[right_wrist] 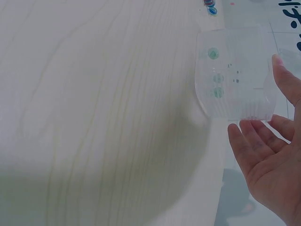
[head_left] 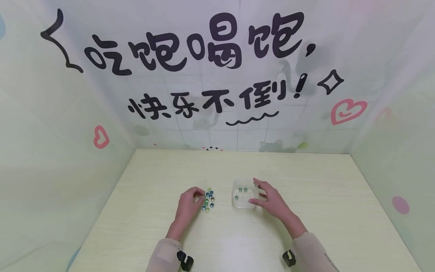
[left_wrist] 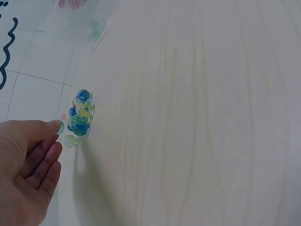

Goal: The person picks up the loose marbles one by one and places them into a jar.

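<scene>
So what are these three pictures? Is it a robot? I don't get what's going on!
No robot here! These are a person's own two hands, wearing little cameras. The big picture comes from a camera on the person's head, looking forward and down. The two smaller ones come from cameras on the wrists, one for each hand.

On the pale table there's a bunch of shiny, colourful marbles. Next to them stands a clear tub with three greenish marbles inside.

The left hand pinches one more greenish marble; the left wrist picture shows that best. The right hand holds the tub at its side.
</scene>
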Demonstrator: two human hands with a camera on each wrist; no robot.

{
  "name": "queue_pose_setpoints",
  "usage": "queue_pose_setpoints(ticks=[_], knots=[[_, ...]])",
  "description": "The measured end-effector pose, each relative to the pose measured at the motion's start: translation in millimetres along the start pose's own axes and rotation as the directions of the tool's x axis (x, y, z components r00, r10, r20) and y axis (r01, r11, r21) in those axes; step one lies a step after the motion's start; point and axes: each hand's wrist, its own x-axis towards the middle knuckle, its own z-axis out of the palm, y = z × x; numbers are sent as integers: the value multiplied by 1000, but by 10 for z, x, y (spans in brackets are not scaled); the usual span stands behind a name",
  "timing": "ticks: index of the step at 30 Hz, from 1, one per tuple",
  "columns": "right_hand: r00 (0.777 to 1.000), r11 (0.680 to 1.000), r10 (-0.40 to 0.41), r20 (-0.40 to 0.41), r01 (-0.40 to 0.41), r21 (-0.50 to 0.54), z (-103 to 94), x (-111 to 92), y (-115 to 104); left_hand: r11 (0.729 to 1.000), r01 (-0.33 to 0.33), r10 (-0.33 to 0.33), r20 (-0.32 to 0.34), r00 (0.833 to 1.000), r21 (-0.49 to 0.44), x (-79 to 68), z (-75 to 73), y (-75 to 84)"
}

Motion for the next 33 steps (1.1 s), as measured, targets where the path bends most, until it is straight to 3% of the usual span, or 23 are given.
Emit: queue_pose_setpoints(ticks=[10, 17, 33], knots=[[1000, 1000, -7, -1, 7, -6, -4, -1, -8, 1000, -2, 2, 15, 1000, -7, -7, 5, 70], [1000, 999, -8, -11, 8, -40, -1, 7, -16, 999, -37, 37, 14, 999, -17, -9, 19, 114], [1000, 1000, -7, 5, 7, 3, -10, 2, -18, 992, -114, 115, 16, 993, -58, -26, -4, 253]])
